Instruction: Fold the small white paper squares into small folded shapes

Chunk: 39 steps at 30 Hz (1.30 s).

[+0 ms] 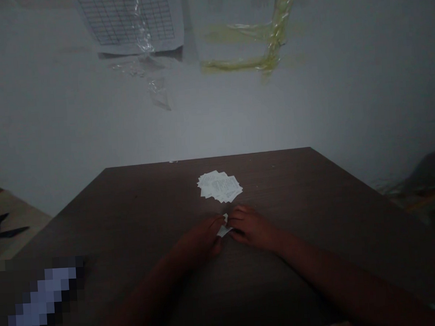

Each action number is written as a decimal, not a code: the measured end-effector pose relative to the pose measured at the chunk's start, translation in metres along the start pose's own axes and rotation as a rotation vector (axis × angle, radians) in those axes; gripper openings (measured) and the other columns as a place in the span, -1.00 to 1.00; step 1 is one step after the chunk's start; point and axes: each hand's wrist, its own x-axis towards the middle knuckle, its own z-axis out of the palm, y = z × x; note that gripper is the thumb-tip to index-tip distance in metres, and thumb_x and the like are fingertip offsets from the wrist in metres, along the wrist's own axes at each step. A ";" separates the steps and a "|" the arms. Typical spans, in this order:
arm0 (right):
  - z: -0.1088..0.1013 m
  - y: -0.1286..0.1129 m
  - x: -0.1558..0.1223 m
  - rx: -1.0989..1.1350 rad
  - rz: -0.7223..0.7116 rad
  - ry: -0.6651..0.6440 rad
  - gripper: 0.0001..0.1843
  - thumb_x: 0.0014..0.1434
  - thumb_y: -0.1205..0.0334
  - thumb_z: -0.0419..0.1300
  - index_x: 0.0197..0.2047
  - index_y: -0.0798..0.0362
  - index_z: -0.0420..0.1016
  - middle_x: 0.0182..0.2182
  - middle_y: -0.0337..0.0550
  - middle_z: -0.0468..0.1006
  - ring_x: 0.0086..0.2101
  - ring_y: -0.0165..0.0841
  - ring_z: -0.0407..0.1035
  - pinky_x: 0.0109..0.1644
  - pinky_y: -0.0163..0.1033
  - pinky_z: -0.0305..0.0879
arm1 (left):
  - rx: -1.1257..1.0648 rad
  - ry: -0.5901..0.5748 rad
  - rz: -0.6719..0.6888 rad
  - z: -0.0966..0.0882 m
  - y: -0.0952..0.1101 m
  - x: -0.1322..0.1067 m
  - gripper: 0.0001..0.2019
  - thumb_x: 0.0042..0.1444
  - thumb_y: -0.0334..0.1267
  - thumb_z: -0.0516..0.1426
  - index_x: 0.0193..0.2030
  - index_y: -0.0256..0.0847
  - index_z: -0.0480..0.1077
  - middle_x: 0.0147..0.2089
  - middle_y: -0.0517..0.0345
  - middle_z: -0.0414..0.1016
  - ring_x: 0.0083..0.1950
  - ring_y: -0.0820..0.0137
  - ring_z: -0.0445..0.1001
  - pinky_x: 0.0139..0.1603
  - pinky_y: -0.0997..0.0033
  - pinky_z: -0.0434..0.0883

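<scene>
Both my hands meet at the middle of a dark brown table (315, 216), fingertips together on one small white paper piece (224, 229). My left hand (203, 239) pinches its left side with fingers curled. My right hand (252, 227) pinches its right side, fingers closed. Just beyond the hands lies a loose heap of several small white printed paper squares (219, 185), apart from my fingers.
A pale wall rises behind the table, with a taped grid sheet (130, 21) and yellowish tape strips (265, 43). A blurred-out object (38, 301) sits at the table's near left. Dim floor and dark shapes show at far left and right.
</scene>
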 end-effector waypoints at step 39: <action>-0.016 -0.010 -0.005 -0.046 -0.097 0.395 -0.74 0.78 0.31 0.28 0.04 -0.02 0.81 -0.20 -0.12 0.82 -0.15 -0.16 0.66 0.07 0.00 0.64 | 0.325 0.239 -0.248 -0.021 0.009 0.001 -0.81 0.40 -0.47 0.38 -0.03 -0.03 0.70 0.08 0.02 0.85 0.21 -0.04 0.78 0.35 -0.05 0.66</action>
